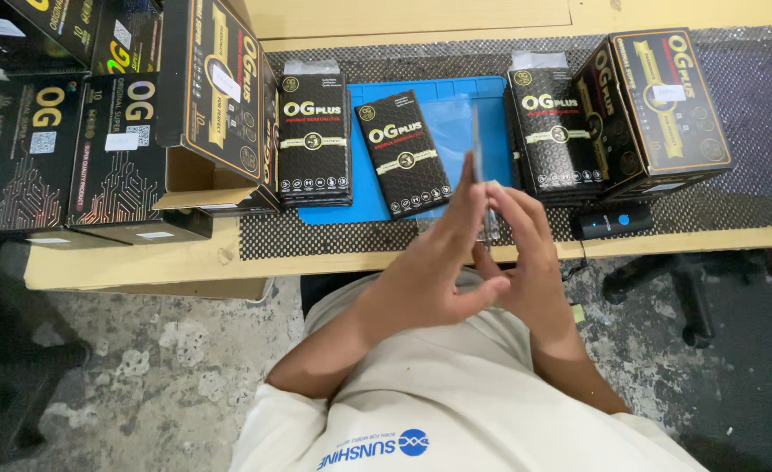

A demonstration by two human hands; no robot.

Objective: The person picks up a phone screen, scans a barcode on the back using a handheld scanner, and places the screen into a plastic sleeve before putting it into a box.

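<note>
Both hands, left hand (434,271) and right hand (526,262), pinch a thin clear glass sheet (478,162) edge-on above the blue mat (456,92) on the counter (141,258); uneven finger pressure could likely crack or drop it.

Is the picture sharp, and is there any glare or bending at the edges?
Head view: even, soft light, faint shadows; the boxes are sharp, and the hands, left hand and right hand, are slightly soft. The clear sheet between them catches a pale sheen. The table edge looks slightly bowed, suggesting wide-angle distortion.
</note>
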